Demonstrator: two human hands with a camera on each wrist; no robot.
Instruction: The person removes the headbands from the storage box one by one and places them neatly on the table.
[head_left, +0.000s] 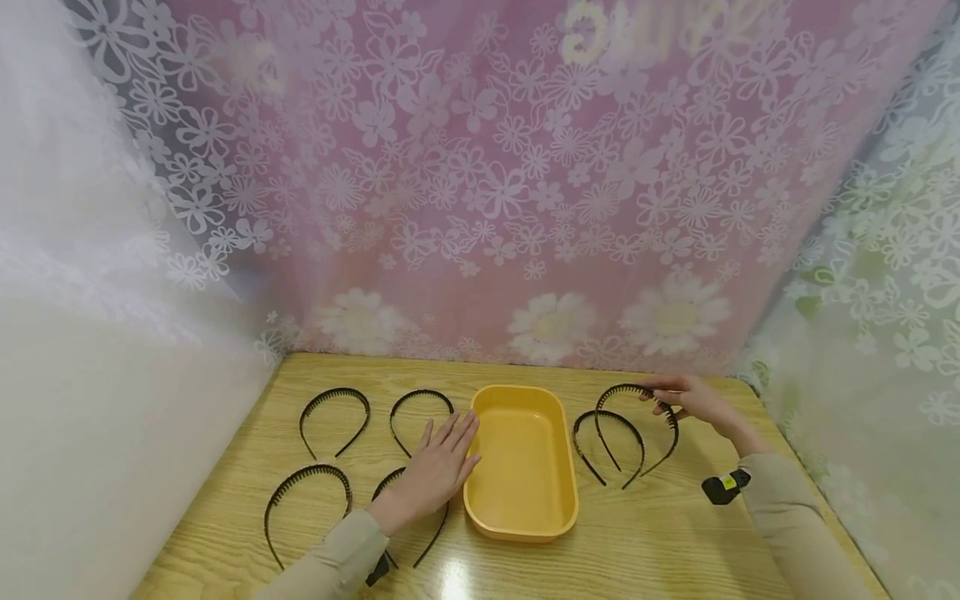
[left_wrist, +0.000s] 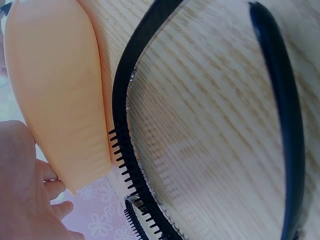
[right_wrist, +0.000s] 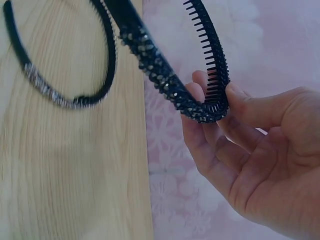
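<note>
With thumb and fingers my right hand (head_left: 693,402) pinches a black toothed headband (head_left: 677,435) at its upper curve, right of the yellow tray (head_left: 522,467). Dark sparkling beads (right_wrist: 165,80) cover the band's outer side in the right wrist view. Close to it on the left is another black headband (head_left: 577,422), which carries paler stones (right_wrist: 47,91). My left hand (head_left: 431,477) lies with straight fingers against the tray's left rim. Beneath that hand and wrist, a headband (head_left: 437,537) is partly covered; its teeth show in the left wrist view.
More black headbands lie left of the tray: one (head_left: 333,392) far left, one (head_left: 422,392) near the tray's back corner, and one (head_left: 309,469) nearer the front. Flowered curtains (head_left: 525,208) border the wooden table (head_left: 637,550) behind and at both sides.
</note>
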